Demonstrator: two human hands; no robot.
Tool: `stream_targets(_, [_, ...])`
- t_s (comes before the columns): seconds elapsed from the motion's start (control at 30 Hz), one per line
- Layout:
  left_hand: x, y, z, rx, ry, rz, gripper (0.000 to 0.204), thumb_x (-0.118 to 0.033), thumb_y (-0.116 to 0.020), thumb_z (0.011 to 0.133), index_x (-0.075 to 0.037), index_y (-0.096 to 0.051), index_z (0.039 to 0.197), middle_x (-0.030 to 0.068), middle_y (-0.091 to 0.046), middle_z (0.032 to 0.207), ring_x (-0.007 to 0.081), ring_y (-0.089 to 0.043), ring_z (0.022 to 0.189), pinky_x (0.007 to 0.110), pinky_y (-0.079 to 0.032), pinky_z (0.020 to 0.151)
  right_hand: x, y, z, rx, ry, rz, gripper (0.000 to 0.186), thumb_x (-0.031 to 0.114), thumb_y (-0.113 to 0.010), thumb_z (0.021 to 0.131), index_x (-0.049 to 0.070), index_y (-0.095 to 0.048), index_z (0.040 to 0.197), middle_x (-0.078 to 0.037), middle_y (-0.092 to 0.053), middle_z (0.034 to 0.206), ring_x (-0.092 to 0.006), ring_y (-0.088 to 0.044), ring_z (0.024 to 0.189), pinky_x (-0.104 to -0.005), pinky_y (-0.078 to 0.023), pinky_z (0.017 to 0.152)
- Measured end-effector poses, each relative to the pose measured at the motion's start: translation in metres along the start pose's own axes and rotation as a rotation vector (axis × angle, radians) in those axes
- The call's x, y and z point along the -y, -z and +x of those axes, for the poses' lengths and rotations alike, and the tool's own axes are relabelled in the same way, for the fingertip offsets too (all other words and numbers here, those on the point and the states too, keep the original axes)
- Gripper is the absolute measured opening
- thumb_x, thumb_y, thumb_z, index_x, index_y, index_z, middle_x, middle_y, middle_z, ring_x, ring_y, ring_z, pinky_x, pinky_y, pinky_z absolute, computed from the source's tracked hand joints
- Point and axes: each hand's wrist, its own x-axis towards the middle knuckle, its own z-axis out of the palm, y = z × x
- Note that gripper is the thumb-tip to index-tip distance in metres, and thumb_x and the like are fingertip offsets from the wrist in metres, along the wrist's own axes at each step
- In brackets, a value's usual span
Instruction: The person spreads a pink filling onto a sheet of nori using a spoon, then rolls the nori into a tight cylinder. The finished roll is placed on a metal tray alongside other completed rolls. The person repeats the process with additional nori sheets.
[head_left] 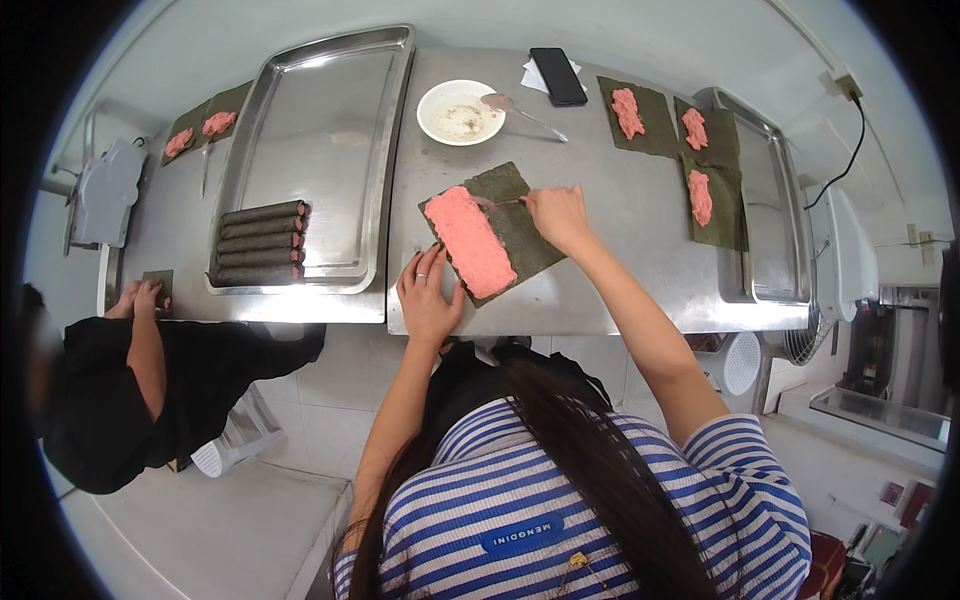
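A dark green seaweed sheet [535, 240] lies aslant on the metal table in front of me. Pink meat paste [470, 245] covers its left part in a thick band, while the right part is bare. My right hand [558, 217] is closed on the thin handle of a spoon [507, 202], whose tip meets the paste's upper right edge. My left hand [430, 298] rests at the sheet's lower left edge, fingers spread, with fingertips beside the paste; it grips nothing.
Behind the sheet are a white bowl [447, 127] with a second spoon [540, 124] and a phone [557, 77]. Seaweed rolls [262, 243] lie in the left tray [385, 200]. Topped sheets [725, 175] and another tray [772, 220] are right. A co-worker's hands [138, 297] work far left.
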Motion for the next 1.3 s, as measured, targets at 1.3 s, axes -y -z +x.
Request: stream_targets(1.3, [0.004, -0.002, -0.002, 0.015, -0.009, -0.016, 0.059, -0.026, -0.065, 0.076, -0.012, -0.051, 0.131, 0.0028, -0.048, 0.137, 0.0289, -0.039, 0.130, 0.044, -0.028, 0.108, 0.019, -0.006, -0.027, -0.097, 0.015, 0.080, 0.029, 0.007, -0.049, 0.083, 0.009, -0.067, 0.105, -0.010, -0.064, 0.091, -0.0263, -0.059, 0.090, -0.0401, -0.039, 0.079])
